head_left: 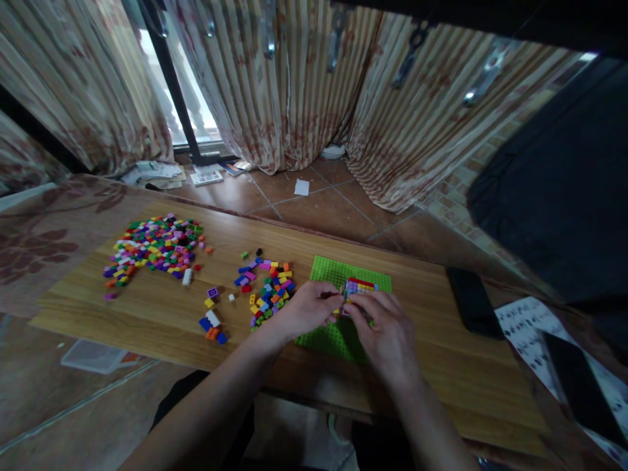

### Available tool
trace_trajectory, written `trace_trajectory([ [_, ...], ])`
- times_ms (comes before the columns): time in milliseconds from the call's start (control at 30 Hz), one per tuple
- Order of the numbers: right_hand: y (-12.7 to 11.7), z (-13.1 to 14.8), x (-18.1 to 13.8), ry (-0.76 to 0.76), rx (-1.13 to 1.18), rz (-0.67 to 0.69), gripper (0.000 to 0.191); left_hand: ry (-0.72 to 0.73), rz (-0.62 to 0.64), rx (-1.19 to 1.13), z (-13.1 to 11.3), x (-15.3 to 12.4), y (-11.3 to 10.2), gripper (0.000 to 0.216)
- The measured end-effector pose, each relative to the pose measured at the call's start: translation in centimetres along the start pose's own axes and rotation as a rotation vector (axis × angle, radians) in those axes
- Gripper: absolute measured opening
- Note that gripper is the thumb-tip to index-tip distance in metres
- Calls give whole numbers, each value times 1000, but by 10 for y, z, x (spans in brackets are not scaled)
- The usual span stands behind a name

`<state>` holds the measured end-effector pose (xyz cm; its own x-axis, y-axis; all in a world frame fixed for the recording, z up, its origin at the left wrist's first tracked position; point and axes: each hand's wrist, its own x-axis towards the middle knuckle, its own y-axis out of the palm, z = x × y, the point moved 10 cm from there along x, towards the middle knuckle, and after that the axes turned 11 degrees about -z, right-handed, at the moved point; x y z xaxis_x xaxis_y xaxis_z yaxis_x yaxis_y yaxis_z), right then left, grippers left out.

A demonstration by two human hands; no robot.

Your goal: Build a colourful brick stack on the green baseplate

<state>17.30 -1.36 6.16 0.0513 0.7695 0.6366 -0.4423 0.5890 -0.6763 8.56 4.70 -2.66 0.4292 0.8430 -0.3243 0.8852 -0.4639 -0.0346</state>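
Observation:
A green studded baseplate (326, 268) lies on the wooden table, with a low model of coloured toy bricks (362, 286) on it; red, yellow and lilac pieces show. My left hand (314, 305) is at the model's left side, thumb and fingers pinched together; any small piece between them is hidden. From the right, my right hand (385, 320) grips the model's near edge with bent fingers, covering part of it. The fingertips of both hands almost meet.
Left of the baseplate is a loose cluster of toy bricks (275, 288). A bigger brick pile (157, 243) sits at the table's far left, with several stray bricks (212, 319) between. A black phone (473, 301) lies on the right, beside a printed sheet (524, 320).

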Motion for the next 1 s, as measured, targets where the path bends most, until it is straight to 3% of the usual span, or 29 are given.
trace_trajectory([
  [300,-3,-7,-1,66,35,-36,16,14,-4,-18,0,1,0,20],
  [1000,3,-9,-2,106,67,79,9,58,-1,-16,-5,0,1,23],
])
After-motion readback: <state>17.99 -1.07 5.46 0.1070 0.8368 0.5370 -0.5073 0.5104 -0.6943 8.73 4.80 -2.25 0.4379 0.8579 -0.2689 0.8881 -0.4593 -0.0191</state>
